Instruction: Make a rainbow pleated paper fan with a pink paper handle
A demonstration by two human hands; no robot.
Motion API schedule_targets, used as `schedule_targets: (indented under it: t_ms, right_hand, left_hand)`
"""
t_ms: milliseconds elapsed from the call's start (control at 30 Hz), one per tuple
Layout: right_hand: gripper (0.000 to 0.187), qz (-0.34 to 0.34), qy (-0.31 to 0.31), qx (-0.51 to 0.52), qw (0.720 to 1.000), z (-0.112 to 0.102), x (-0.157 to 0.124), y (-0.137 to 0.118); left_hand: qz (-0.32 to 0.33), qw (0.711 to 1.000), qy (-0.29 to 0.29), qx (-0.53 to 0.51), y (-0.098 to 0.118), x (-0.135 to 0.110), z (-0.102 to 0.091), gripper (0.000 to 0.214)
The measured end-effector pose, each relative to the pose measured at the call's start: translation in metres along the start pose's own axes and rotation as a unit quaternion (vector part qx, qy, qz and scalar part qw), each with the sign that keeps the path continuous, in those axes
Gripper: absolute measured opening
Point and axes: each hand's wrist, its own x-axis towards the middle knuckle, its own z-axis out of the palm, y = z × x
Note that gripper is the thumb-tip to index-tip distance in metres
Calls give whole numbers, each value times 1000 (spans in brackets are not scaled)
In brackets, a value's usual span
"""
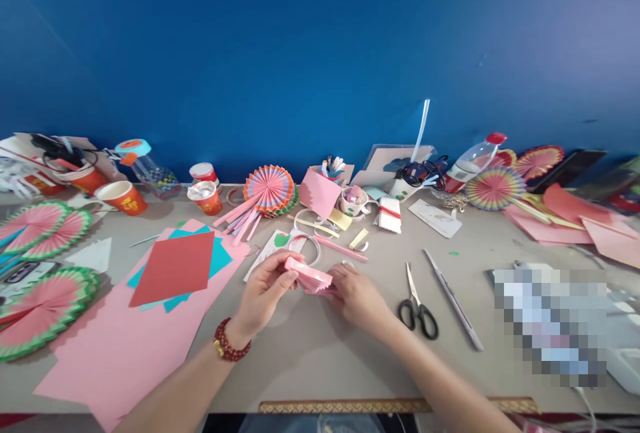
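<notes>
Both hands hold a pleated pink paper strip point(310, 277) just above the grey table point(310, 353). My left hand point(265, 291), with a red bead bracelet at the wrist, pinches the strip's left end. My right hand point(356, 294) grips its right end with curled fingers. A roll of tape point(305, 246) and a pink stick point(340, 249) lie just behind the hands.
Black-handled scissors point(417, 309) and a long metal ruler point(453, 299) lie right of my hands. Pink, red and teal paper sheets point(173, 269) lie to the left. Finished paper fans point(267, 189) and red cups point(123, 197) stand along the blue wall.
</notes>
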Motion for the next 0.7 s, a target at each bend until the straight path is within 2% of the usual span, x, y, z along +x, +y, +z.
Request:
schedule_targets:
  t_ms: [167, 267, 367, 500, 700]
  right_hand:
    - [7, 50, 14, 145, 988, -13, -5, 6]
    - [9, 74, 63, 272, 957, -29, -8, 9]
    - [13, 56, 122, 342, 930, -43, -11, 5]
    - [13, 14, 146, 392, 908, -49, -12, -6]
    - [2, -51, 226, 334, 913, -42, -14, -8]
  left_hand:
    - [-11, 1000, -4, -12, 0, 1, 4, 22]
    - [12, 1000, -24, 16, -1, 0, 4, 22]
    - [40, 996, -44, 61, -4, -1, 2, 23]
    - [55, 993, -54, 92, -7, -2, 1, 22]
    - [100, 983, -76, 131, -4, 0, 2, 20]
